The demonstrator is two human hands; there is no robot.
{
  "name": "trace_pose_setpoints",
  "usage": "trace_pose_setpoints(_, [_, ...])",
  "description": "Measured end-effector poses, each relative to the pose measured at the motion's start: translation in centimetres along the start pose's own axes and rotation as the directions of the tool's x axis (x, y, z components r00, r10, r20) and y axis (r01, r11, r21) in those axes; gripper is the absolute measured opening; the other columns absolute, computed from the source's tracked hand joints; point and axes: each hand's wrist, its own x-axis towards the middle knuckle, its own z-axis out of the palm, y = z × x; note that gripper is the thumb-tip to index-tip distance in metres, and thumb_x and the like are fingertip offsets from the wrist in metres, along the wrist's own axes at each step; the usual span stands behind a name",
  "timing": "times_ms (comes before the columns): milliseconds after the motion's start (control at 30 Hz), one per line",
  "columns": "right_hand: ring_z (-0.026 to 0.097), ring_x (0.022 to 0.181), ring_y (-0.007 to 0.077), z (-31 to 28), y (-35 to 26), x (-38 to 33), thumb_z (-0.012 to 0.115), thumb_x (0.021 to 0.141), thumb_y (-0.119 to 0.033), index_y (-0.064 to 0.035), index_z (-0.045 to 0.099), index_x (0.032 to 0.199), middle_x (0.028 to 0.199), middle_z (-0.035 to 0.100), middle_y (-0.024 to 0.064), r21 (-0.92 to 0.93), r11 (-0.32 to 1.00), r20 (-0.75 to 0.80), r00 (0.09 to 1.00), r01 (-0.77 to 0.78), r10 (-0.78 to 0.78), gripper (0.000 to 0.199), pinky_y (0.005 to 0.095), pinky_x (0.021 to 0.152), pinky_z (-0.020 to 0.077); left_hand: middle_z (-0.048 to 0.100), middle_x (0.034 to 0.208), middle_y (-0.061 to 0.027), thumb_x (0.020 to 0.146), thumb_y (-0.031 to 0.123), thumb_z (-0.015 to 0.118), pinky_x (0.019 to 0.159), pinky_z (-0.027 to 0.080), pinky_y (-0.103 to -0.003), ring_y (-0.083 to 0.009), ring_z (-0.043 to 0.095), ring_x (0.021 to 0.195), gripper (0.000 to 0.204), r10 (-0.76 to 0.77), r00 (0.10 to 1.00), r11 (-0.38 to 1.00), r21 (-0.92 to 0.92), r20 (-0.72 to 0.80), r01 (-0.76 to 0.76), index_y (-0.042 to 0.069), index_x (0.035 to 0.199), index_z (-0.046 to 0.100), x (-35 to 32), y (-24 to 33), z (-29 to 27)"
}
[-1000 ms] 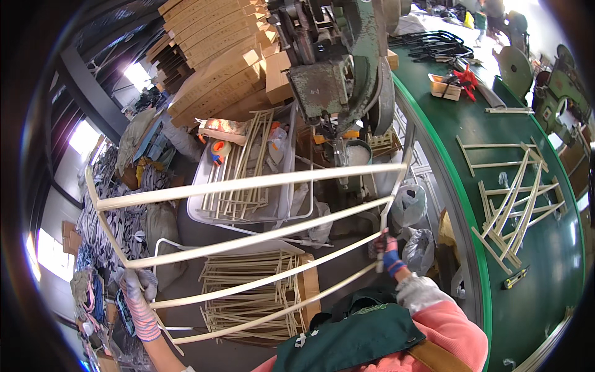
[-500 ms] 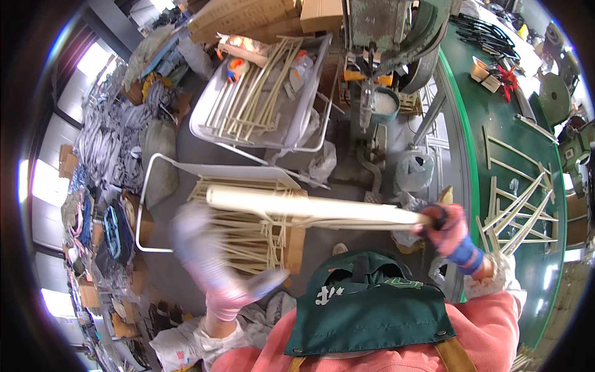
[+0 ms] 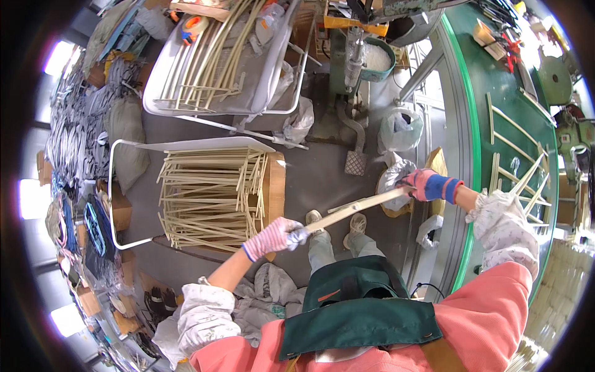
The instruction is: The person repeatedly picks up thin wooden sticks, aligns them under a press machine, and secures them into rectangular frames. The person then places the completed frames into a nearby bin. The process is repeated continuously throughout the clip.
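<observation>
A long, flat cream-coloured bar (image 3: 365, 204) spans the space between my hands in front of my apron, its right end higher in the picture. My left hand (image 3: 273, 237), in a pink-and-white striped glove with grey fingertips, is closed around its left end. At the other end, my right hand (image 3: 429, 186), in a pink glove with a blue cuff, grips it with bent fingers. A thinner cream piece shows just above the bar's middle; whether the two are joined I cannot tell.
A stack of cream bars (image 3: 207, 201) lies left on cardboard, beside a white metal frame (image 3: 113, 186). A white tub (image 3: 149, 102) with more bars stands beyond. Ahead are a machine pedal (image 3: 355, 163) and plastic bags (image 3: 400, 129). Right, a green-topped table (image 3: 474, 124) carries cream frames.
My left hand, blurred and off the bar before, is now closed on its left end. The bar has swung to a slant, left end lower. The whole view has shifted as my head moved.
</observation>
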Motion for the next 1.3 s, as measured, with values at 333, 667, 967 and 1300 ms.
trace_pose_setpoints(333, [0.063, 0.075, 0.0322, 13.0, 1.6, 3.0, 0.061, 0.065, -0.019, -0.0061, 0.06, 0.086, 0.077, 0.063, 0.0144, -0.161, 0.98, 0.178, 0.974, -0.113, 0.142, 0.024, 0.0402, 0.064, 0.0514, 0.051, 0.058, -0.0189, 0.091, 0.021, 0.049, 0.052, 0.039, -0.04, -0.0317, 0.045, 0.05, 0.027, 0.046, 0.992, 0.763, 0.637, 0.117, -0.111, 0.001, 0.076, 0.059, 6.2, -3.7, -3.7])
trace_pose_setpoints(667, [0.063, 0.075, 0.029, 23.9, 4.2, 8.4, 0.057, 0.069, -0.017, -0.0059, 0.06, 0.083, 0.077, 0.063, 0.0125, -0.321, 0.94, 0.113, 0.981, -0.112, 0.155, 0.019, 0.0387, 0.063, 0.0504, 0.06, 0.067, -0.0222, 0.088, 0.021, 0.049, 0.059, 0.047, -0.045, -0.0382, 0.059, 0.063, 0.026, 0.151, 0.979, 0.561, 0.804, 0.136, -0.198, 0.0, 0.08, 0.061, 15.6, -12.8, -7.0])
trace_pose_setpoints(967, [0.063, 0.07, 0.0268, 25.7, 4.9, 8.0, 0.058, 0.069, -0.02, -0.0062, 0.063, 0.08, 0.075, 0.064, 0.0093, -0.346, 0.933, 0.175, 0.97, -0.098, 0.167, 0.018, 0.0375, 0.057, 0.0508, 0.061, 0.069, -0.0194, 0.089, 0.028, 0.048, 0.065, 0.048, -0.046, -0.0374, 0.06, 0.07, 0.034, 0.088, 0.992, 0.59, 0.797, 0.095, -0.129, 0.002, 0.074, 0.063, 15.4, -12.2, -6.2])
trace_pose_setpoints(1300, [0.062, 0.069, 0.0249, 26.4, 4.7, 8.0, 0.058, 0.068, -0.021, -0.0097, 0.061, 0.08, 0.068, 0.06, 0.0065, -0.326, 0.942, 0.19, 0.97, -0.084, 0.152, 0.017, 0.0368, 0.053, 0.0495, 0.06, 0.067, -0.0211, 0.091, 0.029, 0.046, 0.064, 0.047, -0.046, -0.0386, 0.059, 0.067, 0.037, 0.102, 0.991, 0.59, 0.797, 0.085, -0.129, 0.0, 0.075, 0.062, 14.1, -10.5, -6.2])
